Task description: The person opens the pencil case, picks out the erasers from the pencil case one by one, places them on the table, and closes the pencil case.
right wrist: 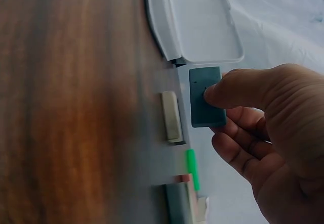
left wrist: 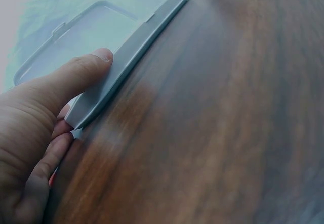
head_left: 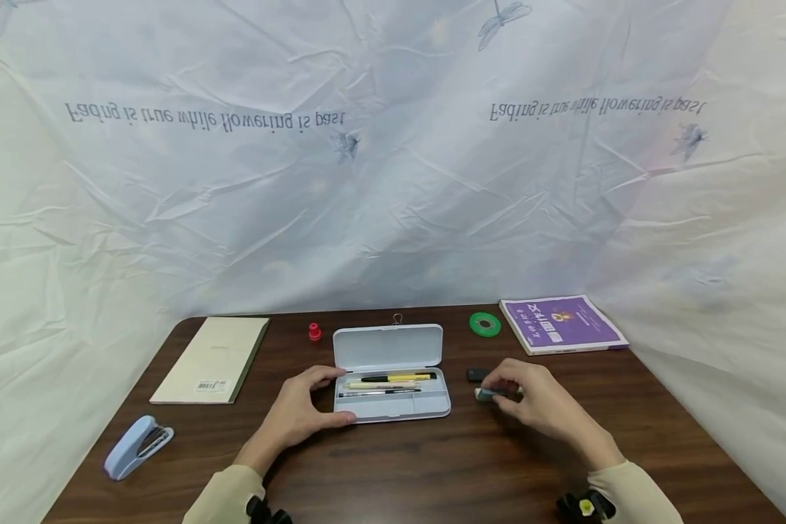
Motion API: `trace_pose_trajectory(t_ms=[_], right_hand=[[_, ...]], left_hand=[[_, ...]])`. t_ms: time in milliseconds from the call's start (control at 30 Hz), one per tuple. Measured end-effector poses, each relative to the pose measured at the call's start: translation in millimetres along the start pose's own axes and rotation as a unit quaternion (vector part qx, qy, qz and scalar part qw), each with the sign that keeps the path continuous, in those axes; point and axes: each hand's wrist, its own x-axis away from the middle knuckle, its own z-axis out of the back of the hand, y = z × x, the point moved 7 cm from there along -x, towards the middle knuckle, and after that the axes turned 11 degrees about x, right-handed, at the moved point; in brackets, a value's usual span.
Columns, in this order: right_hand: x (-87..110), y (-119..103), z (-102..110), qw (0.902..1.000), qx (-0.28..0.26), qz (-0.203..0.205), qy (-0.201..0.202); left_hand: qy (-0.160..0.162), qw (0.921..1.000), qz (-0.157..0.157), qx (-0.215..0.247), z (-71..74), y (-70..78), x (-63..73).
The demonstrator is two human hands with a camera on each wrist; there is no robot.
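A pale grey pencil case [head_left: 393, 413] lies on the table with its lid raised. Inside it are a yellow-and-black pen [head_left: 398, 378] and other slim pens. My left hand [head_left: 298, 410] grips the case's left end, thumb on the front wall [left wrist: 104, 85] and fingers round the far corner. To the right of the case, my right hand [head_left: 530, 393] pinches a small blue-grey rectangular block [right wrist: 206, 102]. The thumb lies on its broad face, and the fingers behind are partly hidden. Just beyond these fingers lies a small dark block [head_left: 477, 375].
A cream notebook [head_left: 212, 360] and a light-blue stapler [head_left: 136, 447] lie at the left. Toward the back are a red stopper-like piece [head_left: 314, 332], a binder clip [head_left: 397, 319], a green tape roll [head_left: 485, 324] and a purple book [head_left: 563, 324]. A sheet hangs behind.
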Motion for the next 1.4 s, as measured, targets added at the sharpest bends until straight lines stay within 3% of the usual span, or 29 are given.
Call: trace_pose_trajectory(t_ms=[433, 567, 700, 800, 967, 1067, 1233, 1400], right_hand=[[4.6, 0, -10, 0.9998, 0.011, 0.014, -0.013], [5.9, 0, -11, 0.999, 0.013, 0.043, -0.007], [8.3, 3, -14, 0.995, 0.0, 0.098, 0.019], [9.9, 4, -15, 0.9936, -0.013, 0.111, 0.014], [9.6, 0, -15, 0.9971, -0.003, 0.069, -0.031], [8.2, -1, -12, 0.9984, 0.0, 0.041, -0.038], [3.6, 0, -6, 0.9998, -0.015, -0.005, -0.016], [-7.2, -1, -9, 0.9996, -0.013, -0.013, 0.022]], left_hand=[[0.0, 1.0, 0.005, 0.002, 0.8, 0.5, 0.7], [0.001, 1.0, 0.007, 0.0, 0.2, 0.5, 0.6], [0.002, 1.0, 0.006, -0.001, 0.1, 0.7, -0.1], [0.001, 1.0, 0.004, -0.003, -0.2, 1.0, -0.3], [-0.002, 1.0, 0.005, -0.007, -0.5, 1.0, -0.3], [-0.002, 1.0, 0.001, -0.008, -0.3, 1.4, -0.2], [-0.001, 0.9999, -0.007, -0.012, 0.0, 2.5, 0.4], [0.003, 0.9999, -0.008, -0.008, -0.3, 1.5, 1.0]])
